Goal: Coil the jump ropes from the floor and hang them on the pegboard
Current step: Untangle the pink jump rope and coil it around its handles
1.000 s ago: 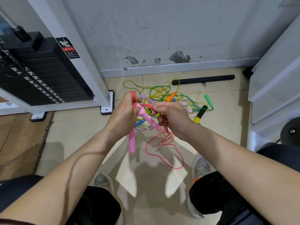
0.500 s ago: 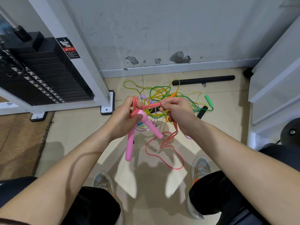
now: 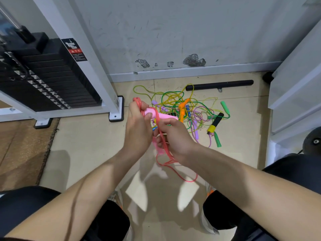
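Between the two hands, raised above the floor point(image 3: 86, 145), sits the pink jump rope point(image 3: 166, 116) with its coral cord gathered in loops. The left hand point(image 3: 139, 129) is curled round the bundle. Loops stick out past its fingers on the far side, and its thumb presses on one pink handle point(image 3: 171, 117) that points off to the right, just beyond the right hand's fingertips. The right hand point(image 3: 178, 140) lies against the left or just beside it, its fingers curled round strands of cord that run down between the two palms. A second pink handle point(image 3: 159, 148) shows blurred below, between the wrists; I cannot tell which hand, if either, holds it. Under the right wrist a slack loop point(image 3: 189, 181) of cord trails down toward the person's shoes.

Beyond the hands lies the tangle of other ropes point(image 3: 175, 100) — yellow, green and purple cords crossing on the floor. Orange handles point(image 3: 182, 108) lie just past the right fingertips. A purple handle point(image 3: 196, 131), a black-and-yellow handle point(image 3: 215, 122) and two green handles point(image 3: 225, 107) lie off to the right of that hand. Farther still, at the foot of the wall, rests a black bar point(image 3: 219, 85). Left of the left hand stand a white frame post point(image 3: 90, 58) and a black weight stack point(image 3: 48, 79).
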